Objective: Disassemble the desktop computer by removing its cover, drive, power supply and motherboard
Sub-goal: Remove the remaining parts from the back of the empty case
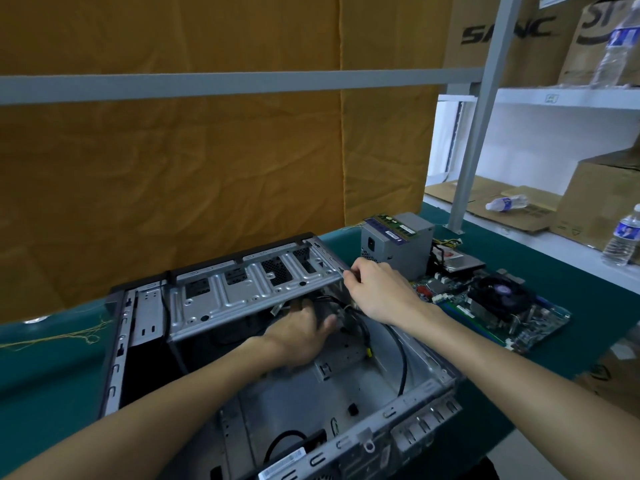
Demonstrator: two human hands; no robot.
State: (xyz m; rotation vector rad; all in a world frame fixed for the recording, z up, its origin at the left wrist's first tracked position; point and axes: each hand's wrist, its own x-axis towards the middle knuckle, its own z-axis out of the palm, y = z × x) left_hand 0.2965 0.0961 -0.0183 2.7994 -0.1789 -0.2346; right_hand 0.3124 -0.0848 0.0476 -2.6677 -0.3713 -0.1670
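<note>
The open desktop case (426, 389) lies on its side on the green table, its inside bare metal with loose black cables (398, 344). A silver drive cage (256, 289) spans the case's far end. My left hand (301, 334) reaches under the cage, its fingers partly hidden among the cables. My right hand (377, 289) pinches the cage's right end. The grey power supply (398, 247) stands to the right with RAM sticks (393, 228) on top. The motherboard (495, 306) with its fan lies flat beside it. A drive (460, 263) rests behind the board.
A mustard cloth (207, 168) hangs behind the table. Grey shelf posts (481, 109) rise at the right. The white shelves hold cardboard boxes (602, 199) and water bottles (623, 237). Loose yellow thread (62, 336) lies on the green table (52, 375) at the left.
</note>
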